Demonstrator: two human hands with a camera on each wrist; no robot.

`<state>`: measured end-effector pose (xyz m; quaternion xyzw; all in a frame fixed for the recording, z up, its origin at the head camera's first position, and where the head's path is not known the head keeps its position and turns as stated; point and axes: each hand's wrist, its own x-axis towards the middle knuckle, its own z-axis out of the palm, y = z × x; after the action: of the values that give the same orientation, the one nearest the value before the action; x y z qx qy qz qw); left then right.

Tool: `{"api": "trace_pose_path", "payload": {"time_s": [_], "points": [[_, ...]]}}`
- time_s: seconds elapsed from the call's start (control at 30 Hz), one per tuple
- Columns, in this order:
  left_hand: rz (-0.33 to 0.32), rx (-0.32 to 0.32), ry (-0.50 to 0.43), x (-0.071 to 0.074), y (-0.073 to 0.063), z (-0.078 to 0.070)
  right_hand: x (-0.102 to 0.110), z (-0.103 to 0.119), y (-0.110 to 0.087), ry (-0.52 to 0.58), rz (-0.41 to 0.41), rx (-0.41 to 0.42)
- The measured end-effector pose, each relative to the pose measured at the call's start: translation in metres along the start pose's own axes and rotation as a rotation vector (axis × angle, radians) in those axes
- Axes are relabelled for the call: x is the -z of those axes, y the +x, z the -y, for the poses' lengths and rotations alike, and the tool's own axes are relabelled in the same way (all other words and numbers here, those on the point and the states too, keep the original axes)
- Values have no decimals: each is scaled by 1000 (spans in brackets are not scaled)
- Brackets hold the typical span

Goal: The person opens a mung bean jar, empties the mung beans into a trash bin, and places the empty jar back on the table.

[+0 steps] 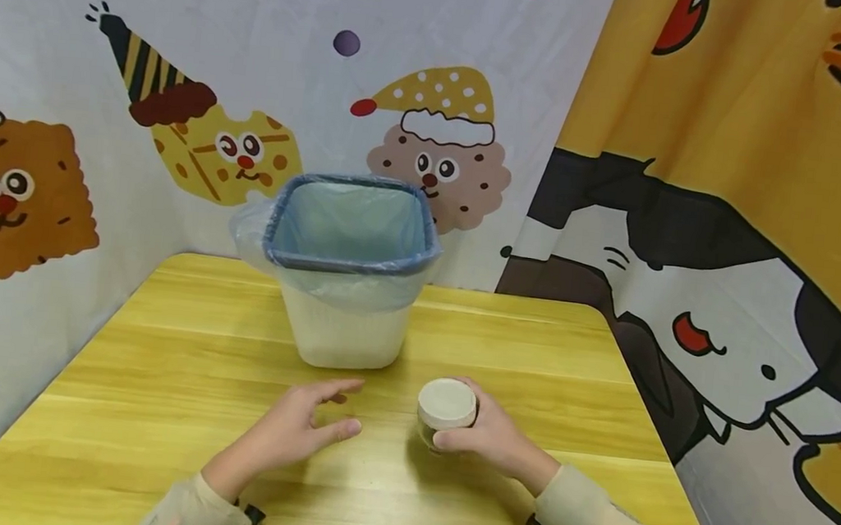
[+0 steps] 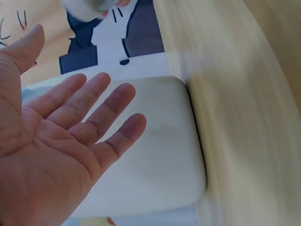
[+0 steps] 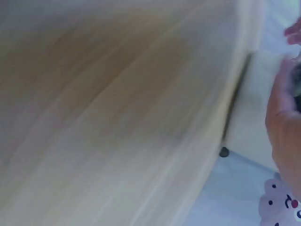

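Note:
My right hand (image 1: 492,433) grips a small jar (image 1: 446,405) with a pale, round lid, held a little above the table. Its lower body looks like clear glass, though fingers and blur hide what is inside. To the left, my left hand (image 1: 297,422) is held in the air with thumb and fingers spread, holding nothing. The left wrist view shows this left palm (image 2: 51,155) facing the camera with its fingers extended. Beyond both hands stands a white bin (image 1: 349,327) lined with a translucent bag (image 1: 344,285). In the right wrist view the right hand (image 3: 284,127) is only partly visible.
A yellow wood-grain table (image 1: 181,384) carries the bin near its back edge. Behind it hangs a white cloth (image 1: 263,3) with cartoon figures, and a yellow printed curtain (image 1: 734,139) hangs along the right side.

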<state>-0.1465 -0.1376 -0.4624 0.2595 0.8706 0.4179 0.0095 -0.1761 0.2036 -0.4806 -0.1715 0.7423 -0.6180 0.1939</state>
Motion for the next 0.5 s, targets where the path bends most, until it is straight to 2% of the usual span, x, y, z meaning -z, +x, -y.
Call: {"api": "trace_pose_path", "payload": {"time_s": [0.17, 0.3, 0.4, 0.5], "points": [[-59, -81, -10, -6, 3, -18, -7, 19, -9, 310, 159, 35], [-80, -156, -145, -10, 12, -33, -19, 36, -10, 451, 326, 106], [-32, -229, -323, -12, 22, -43, -28, 45, -8, 509, 467, 158], [78, -289, -524, -15, 31, -52, -35, 48, -4, 529, 607, 222]]}}
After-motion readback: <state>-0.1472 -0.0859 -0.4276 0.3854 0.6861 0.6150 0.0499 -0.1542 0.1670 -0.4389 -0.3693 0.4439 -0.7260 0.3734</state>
